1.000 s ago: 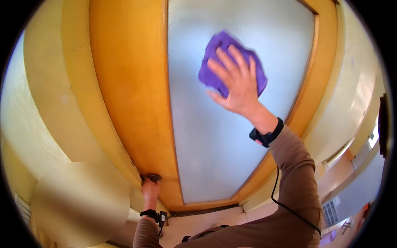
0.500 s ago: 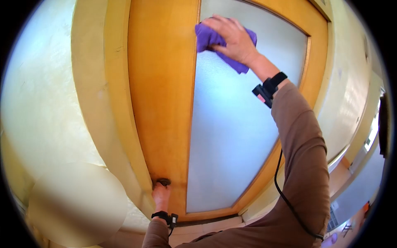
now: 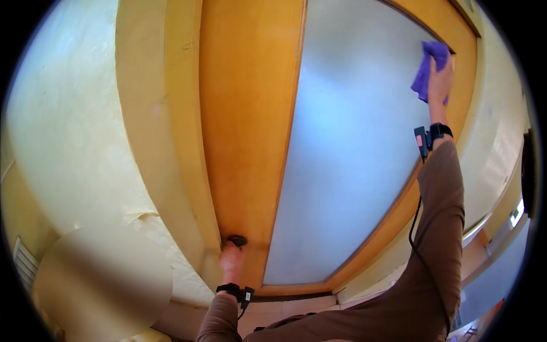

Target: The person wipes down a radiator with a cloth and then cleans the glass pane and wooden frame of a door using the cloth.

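A wooden door (image 3: 245,125) with a tall frosted glass pane (image 3: 353,148) fills the view. My right hand (image 3: 440,84) presses a purple cloth (image 3: 426,67) against the pane's upper right corner, next to the wooden frame. Low down, my left hand (image 3: 232,260) grips the dark door knob (image 3: 237,241) at the door's left edge. Both arms wear brown sleeves and black wrist bands.
The yellow door frame (image 3: 154,137) and a pale yellow wall (image 3: 68,131) lie to the left. A cable (image 3: 413,228) hangs from my right wrist band. A pale wall (image 3: 501,131) and a window lie to the right.
My right hand has swept the purple cloth from the pane's top left across to its upper right corner. My left hand has stayed on the knob.
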Demonstrator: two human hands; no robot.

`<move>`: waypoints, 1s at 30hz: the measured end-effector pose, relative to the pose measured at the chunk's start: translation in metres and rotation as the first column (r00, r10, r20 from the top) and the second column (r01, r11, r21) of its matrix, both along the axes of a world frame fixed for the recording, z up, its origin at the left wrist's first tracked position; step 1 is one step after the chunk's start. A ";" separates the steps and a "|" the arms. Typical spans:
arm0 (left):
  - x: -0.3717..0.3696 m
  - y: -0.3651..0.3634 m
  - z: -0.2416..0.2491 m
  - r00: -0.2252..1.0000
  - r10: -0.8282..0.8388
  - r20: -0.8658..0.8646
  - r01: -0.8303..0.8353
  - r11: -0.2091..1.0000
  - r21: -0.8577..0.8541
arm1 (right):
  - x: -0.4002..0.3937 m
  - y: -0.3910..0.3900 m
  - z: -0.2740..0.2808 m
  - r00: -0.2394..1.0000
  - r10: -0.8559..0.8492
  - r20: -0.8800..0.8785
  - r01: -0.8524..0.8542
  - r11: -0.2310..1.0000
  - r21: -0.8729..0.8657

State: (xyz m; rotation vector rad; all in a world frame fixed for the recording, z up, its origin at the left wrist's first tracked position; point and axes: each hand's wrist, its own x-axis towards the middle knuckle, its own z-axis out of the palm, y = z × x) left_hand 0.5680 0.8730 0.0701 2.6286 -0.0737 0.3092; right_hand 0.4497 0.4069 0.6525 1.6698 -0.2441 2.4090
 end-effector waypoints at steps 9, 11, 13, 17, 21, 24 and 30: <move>-0.007 0.002 0.006 0.997 -0.065 0.042 0.067 0.997 -0.039 | 0.037 0.079 -0.071 0.998 0.065 0.004 -0.065 0.998 -0.021; -0.002 0.001 0.002 0.996 -0.068 0.049 0.069 0.997 -0.023 | 0.043 0.128 -0.104 0.981 0.109 -0.162 -0.139 0.972 -0.189; -0.001 0.001 0.001 0.996 -0.056 0.063 0.057 0.998 -0.016 | 0.041 0.175 -0.137 0.914 0.050 -0.404 -0.192 0.928 -0.320; -0.011 0.004 0.005 0.997 -0.048 0.057 0.047 0.999 0.022 | 0.051 0.205 -0.130 0.833 0.051 -0.551 -0.335 0.839 -0.428; -0.015 0.003 0.001 0.997 -0.018 0.081 0.013 0.998 0.058 | 0.078 0.212 -0.046 0.961 0.123 -0.248 -0.228 0.858 -0.460; -0.018 0.004 0.007 1.000 -0.010 0.015 0.009 0.999 0.039 | 0.072 0.247 -0.011 0.970 0.178 -0.168 -0.220 0.934 -0.282; -0.018 0.009 0.015 0.996 -0.034 -0.081 0.039 0.997 0.068 | 0.088 0.251 -0.085 0.950 0.173 -0.261 -0.246 0.927 -0.282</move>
